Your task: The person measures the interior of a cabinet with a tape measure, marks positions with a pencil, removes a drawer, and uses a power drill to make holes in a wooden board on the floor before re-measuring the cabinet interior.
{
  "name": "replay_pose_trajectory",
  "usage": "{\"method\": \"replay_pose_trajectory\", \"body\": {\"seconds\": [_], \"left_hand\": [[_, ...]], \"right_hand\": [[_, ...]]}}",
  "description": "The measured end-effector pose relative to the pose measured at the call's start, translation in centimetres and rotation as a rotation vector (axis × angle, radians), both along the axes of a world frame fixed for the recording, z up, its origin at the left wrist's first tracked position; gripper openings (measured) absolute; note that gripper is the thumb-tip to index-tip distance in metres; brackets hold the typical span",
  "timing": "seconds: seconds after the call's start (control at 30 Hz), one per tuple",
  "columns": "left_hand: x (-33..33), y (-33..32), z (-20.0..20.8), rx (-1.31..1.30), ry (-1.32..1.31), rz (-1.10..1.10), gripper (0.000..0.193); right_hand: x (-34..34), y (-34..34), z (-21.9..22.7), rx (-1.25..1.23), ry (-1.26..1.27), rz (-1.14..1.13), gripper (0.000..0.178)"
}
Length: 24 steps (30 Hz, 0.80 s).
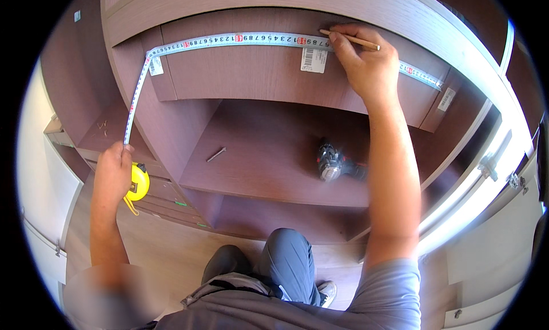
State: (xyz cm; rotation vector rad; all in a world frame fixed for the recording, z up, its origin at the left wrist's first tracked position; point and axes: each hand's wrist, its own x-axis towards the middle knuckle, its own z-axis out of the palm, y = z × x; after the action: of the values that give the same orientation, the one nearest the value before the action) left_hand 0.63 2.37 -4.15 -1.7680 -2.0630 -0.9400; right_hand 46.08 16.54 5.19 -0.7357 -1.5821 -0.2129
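My left hand (pixel 112 170) is closed around a yellow tape measure (pixel 140 182), low at the left beside the cabinet. Its white blade rises from that hand, bends at the left end of a brown wood panel (pixel 246 78), and runs across the panel's face to the right. At the panel's upper right, my right hand (pixel 366 61) pinches a wooden pencil (pixel 365 43). The pencil's tip touches or nearly touches the panel just above the blade. My right fingers lie over part of the blade and hide it.
On the shelf (pixel 257 152) below the panel sit a power drill (pixel 331 163) and a small metal fastener or bit (pixel 217 154). White labels (pixel 313 61) are stuck on the panel. A pale cabinet frame edge (pixel 480 181) stands at the right. My knees are close to the cabinet's base.
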Motion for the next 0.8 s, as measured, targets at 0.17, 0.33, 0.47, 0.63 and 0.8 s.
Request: {"method": "replay_pose_trajectory", "body": {"seconds": [0.17,0.33,0.47,0.63,0.8], "left_hand": [[-0.1,0.0,-0.1,-0.002,-0.004,0.001,0.032],[-0.4,0.2,-0.3,0.012,-0.004,-0.017,0.033],[-0.4,0.2,-0.3,0.013,-0.02,-0.02,0.032],[-0.8,0.3,-0.5,0.015,-0.005,-0.013,0.031],[-1.3,0.3,-0.7,-0.039,-0.016,-0.011,0.03]], "right_hand": [[0.1,-0.4,0.0,-0.009,-0.046,-0.048,0.021],[0.0,0.1,-0.2,0.098,-0.063,-0.037,0.015],[-0.1,0.7,-0.9,0.159,0.003,0.032,0.016],[0.0,3.5,-1.6,0.555,-0.164,-0.018,0.024],[-1.8,5.0,-1.3,0.653,-0.241,-0.253,0.035]]}}
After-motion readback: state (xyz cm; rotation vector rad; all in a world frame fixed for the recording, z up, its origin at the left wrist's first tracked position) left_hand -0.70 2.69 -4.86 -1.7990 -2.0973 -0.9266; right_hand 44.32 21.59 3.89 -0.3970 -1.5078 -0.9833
